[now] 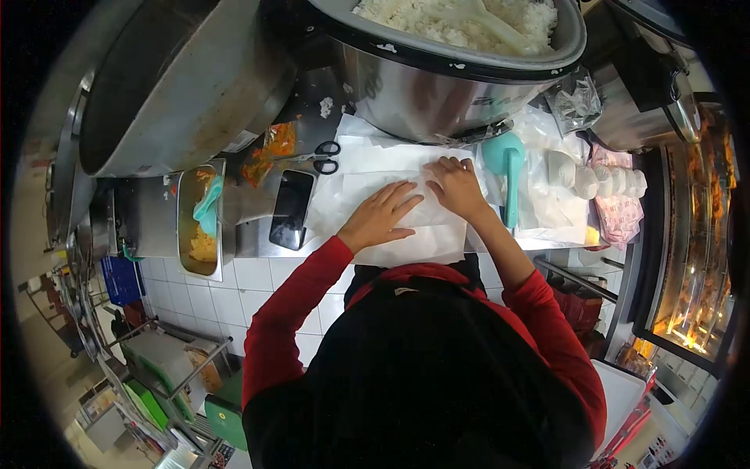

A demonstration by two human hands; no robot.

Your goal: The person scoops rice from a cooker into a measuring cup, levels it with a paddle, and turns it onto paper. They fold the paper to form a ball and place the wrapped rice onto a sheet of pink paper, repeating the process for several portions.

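My left hand lies on white paper sheets, palm down with its fingers spread. Beside it, my right hand rests on the same paper, fingers slightly curled and thumb apart, with nothing visible in it. The sheets overlap near the counter's front edge. A turquoise scoop lies just right of my right hand. To the left of the paper are a black phone and black-handled scissors.
A large rice cooker with white rice and a paddle stands behind the paper. At left are a big metal pot and a steel pan of yellow food. Wrapped white cups lie right, near a lit display case.
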